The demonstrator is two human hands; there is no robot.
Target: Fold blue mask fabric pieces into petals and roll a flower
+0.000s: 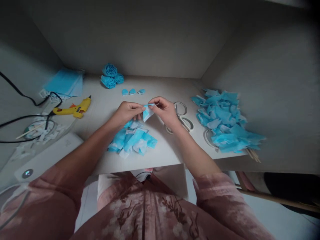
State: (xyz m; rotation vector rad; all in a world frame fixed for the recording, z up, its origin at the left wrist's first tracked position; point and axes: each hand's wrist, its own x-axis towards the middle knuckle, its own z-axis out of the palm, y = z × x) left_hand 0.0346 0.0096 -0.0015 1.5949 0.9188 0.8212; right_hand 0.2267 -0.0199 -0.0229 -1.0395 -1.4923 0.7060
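Note:
Both hands meet over the middle of the table, pinching one small blue-and-white fabric piece (pixel 148 113) between them. My left hand (pixel 128 111) grips its left edge with thumb and finger. On the piece's upper right, my right hand (pixel 163 109) has its fingers closed. Just below my left hand lies a loose pile of blue and white pieces (pixel 136 140). Beyond the hands, three small folded blue pieces (pixel 132 91) sit in a row. White-handled scissors (pixel 186 122) rest beside my right hand, partly hidden by it.
Rolled blue flowers (pixel 110 76) stand at the back left, near stacked blue masks (pixel 65 82). A yellow glue gun (pixel 75 109) lies left, with black cables and white scraps. At right, a big blue heap (pixel 225 116) covers part of a ring (pixel 210 139) and sticks (pixel 253 155).

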